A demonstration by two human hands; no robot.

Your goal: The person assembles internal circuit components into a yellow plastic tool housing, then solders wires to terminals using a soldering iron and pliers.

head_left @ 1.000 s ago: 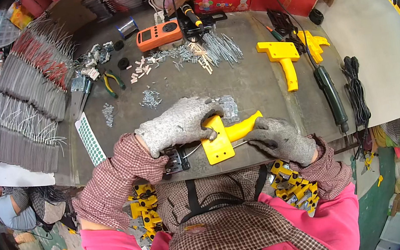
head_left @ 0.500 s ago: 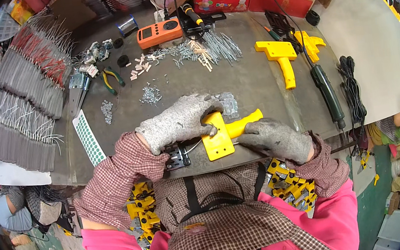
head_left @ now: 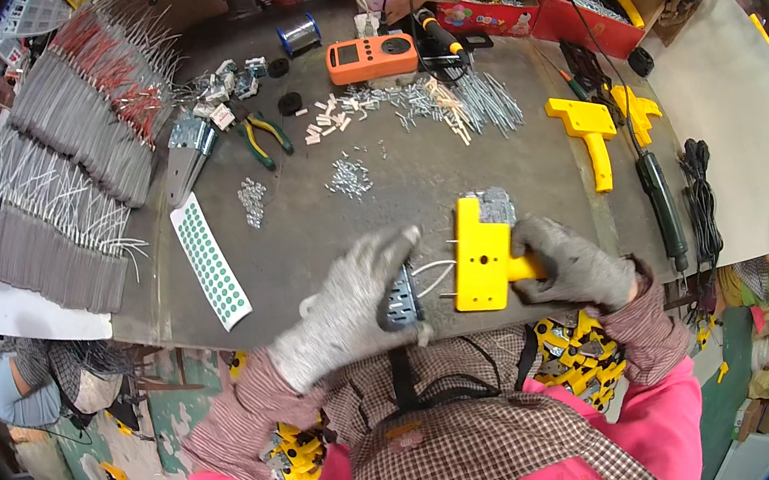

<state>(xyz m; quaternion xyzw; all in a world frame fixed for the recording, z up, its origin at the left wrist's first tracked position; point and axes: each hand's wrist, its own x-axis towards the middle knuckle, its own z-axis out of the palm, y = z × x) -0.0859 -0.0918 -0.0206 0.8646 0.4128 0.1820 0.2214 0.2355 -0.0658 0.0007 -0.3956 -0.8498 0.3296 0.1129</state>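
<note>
My right hand (head_left: 575, 265), in a grey glove, is closed around the handle of a yellow gun-shaped plastic housing (head_left: 483, 261). The housing's flat block faces up, with several small holes and thin metal pins out of its left side. Just left of it, my gloved left hand (head_left: 353, 292) grips a dark slotted metal part (head_left: 401, 300), thumb and fingers at its far and near ends. Two white wires (head_left: 435, 274) run between that part and the housing. Partly behind the housing lies a clear or silvery small pile (head_left: 498, 204), too unclear to name.
Bundled grey strips with wires (head_left: 79, 172) fill the left side. Pliers (head_left: 259, 142), loose screws (head_left: 350, 177), a green-dotted sticker sheet (head_left: 212, 266) and an orange meter (head_left: 372, 57) lie across the table. Another yellow housing (head_left: 590, 133) and a corded screwdriver (head_left: 659, 206) are at right.
My left hand has let go of the yellow housing and taken hold of the dark slotted part. The housing now stands straighter. The whole view has shifted, with table things appearing further right.
</note>
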